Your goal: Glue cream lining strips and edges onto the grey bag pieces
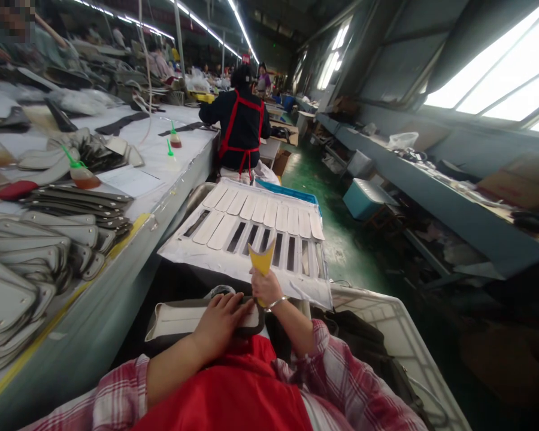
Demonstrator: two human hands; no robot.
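Observation:
My left hand lies flat, fingers stretched out, on a long cream panel with a dark border across my lap. In my right hand is a yellow flat tool with a curved notch at its upper end; my fingers are wrapped round its lower part, which is hidden. The right hand is just beyond the panel's right end. Past it lies a white board bearing rows of cream rounded strips, with dark slots between some of them.
On the left, a long worktable carries stacked grey panels, dark strips and green-tipped glue bottles. A white plastic crate stands at my right. Ahead sits a co-worker in a red-strapped apron. A green-floored aisle runs along the right.

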